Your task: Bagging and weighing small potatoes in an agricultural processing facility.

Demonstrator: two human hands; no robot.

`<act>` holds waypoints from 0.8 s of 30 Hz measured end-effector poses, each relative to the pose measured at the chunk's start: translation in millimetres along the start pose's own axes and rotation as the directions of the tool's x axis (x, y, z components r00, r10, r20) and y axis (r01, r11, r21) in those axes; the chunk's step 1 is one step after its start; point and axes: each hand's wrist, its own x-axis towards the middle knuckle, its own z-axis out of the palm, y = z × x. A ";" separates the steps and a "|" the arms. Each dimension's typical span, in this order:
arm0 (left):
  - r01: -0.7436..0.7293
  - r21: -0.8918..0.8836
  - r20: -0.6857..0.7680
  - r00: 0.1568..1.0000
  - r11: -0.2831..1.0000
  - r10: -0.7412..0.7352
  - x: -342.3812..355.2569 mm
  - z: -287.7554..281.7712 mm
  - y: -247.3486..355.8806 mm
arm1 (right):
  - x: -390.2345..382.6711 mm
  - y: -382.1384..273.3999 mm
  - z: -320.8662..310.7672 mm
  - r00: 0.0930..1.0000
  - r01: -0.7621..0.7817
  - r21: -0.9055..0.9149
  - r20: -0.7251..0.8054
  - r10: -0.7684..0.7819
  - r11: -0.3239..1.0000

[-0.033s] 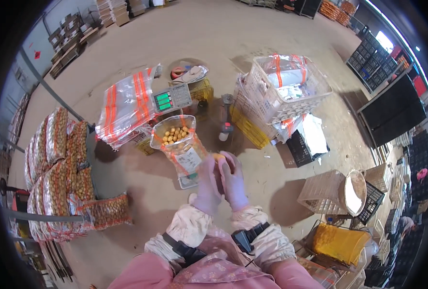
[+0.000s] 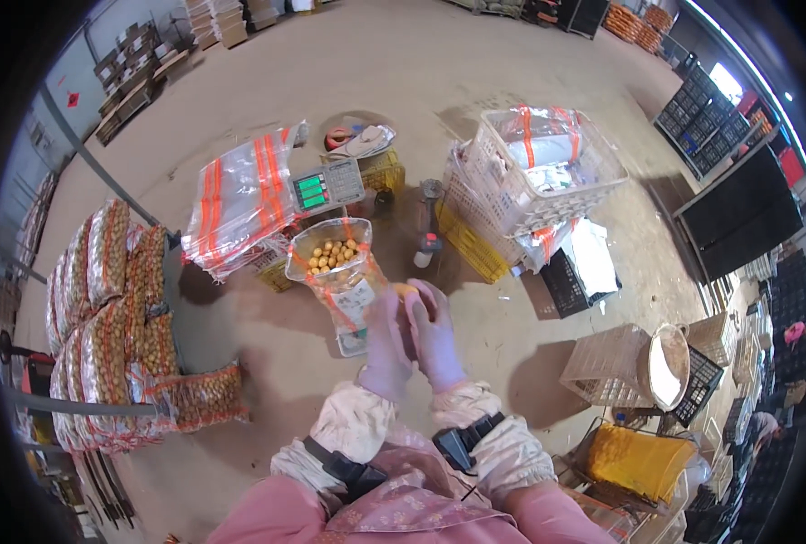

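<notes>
One white printed label (image 2: 354, 302) fronts the bag (image 2: 371, 271) near the left hand (image 2: 386, 337).

Small yellow-orange piece (image 2: 405, 290) sat between the fingers of both hands (image 2: 437, 337), mostly covered, so full shape unreadable. Bag (image 2: 372, 269): clear plastic, orange stripes, white label panel (image 2: 354, 303) on the near side. Stood roughly upright just beyond the hands, mouth wide open, facing up. Potatoes (image 2: 333, 256): small, roundish, yellow-brown, heaped loose inside, below the rim. Fill depth unclear.
</notes>
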 end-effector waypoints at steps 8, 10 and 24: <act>-0.356 0.226 -0.170 0.902 0.906 0.397 129.4 -56.2 93.9 | 130.1 65.7 127.8 0.968 0.153 -0.017 0.204 -0.147 0.988; -0.300 0.086 -0.224 0.923 0.950 0.312 166.7 -95.0 110.7 | 143.8 79.7 162.0 0.973 0.043 0.038 0.227 -0.051 0.998; -0.289 0.143 -0.211 0.926 0.947 0.314 210.7 -102.1 129.3 | 194.5 128.3 177.2 0.985 -0.033 -0.085 0.166 0.047 0.996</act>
